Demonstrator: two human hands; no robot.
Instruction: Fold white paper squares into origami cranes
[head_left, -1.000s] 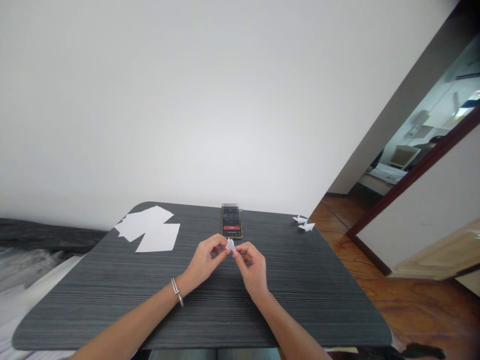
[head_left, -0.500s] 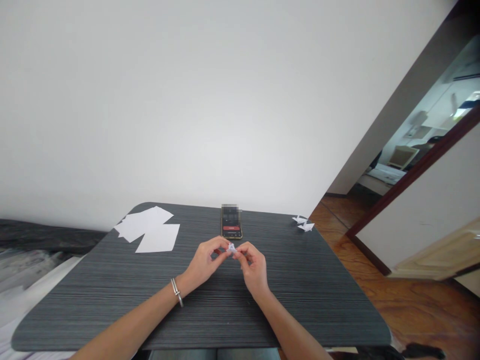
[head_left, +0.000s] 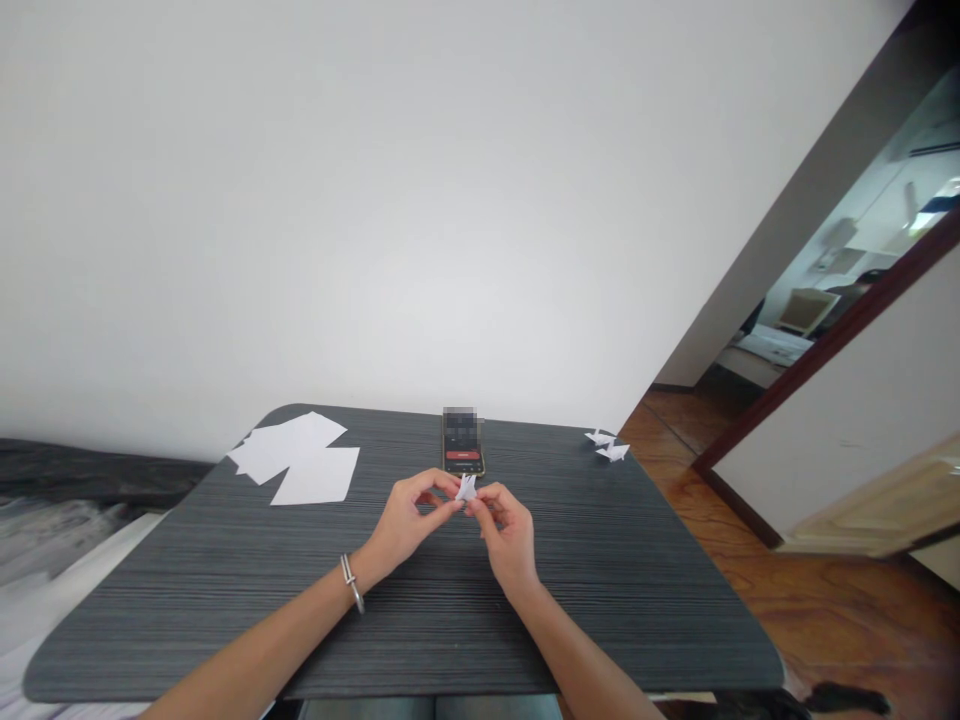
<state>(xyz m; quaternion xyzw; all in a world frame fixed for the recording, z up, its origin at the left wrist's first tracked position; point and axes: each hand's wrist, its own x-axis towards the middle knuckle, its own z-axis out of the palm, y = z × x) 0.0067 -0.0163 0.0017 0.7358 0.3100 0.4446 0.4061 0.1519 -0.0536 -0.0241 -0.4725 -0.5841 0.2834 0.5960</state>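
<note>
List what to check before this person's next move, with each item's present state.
Left hand grips the folded paper between fingertips: ok.
Right hand pinches it from the other side: ok.
Creases sharp and even: cannot tell, too small to see.
Phone lit, just beyond the hands: ok, though the upper screen is blurred out.
Sheets on the left of the table, apart from both hands: ok.
Two small folded pieces at the far right, apart from both hands: ok.
</note>
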